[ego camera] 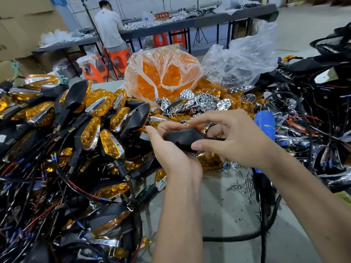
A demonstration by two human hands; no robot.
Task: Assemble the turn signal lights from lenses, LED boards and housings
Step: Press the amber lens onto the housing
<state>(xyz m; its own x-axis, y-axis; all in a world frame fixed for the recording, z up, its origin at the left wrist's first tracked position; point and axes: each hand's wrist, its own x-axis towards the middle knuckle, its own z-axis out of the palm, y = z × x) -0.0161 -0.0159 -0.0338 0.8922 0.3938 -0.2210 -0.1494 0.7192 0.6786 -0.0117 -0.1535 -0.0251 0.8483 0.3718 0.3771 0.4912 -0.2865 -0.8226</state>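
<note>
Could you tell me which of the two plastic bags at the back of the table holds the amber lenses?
The left bag, bulging with orange-amber lenses and knotted on top. The crumpled clear bag to its right shows only dark and silvery parts inside.

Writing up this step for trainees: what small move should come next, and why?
Probably press the small chrome piece down into the black plastic housing: the left hand grips the housing, and the right hand pinches that piece just above its top edge.
</note>
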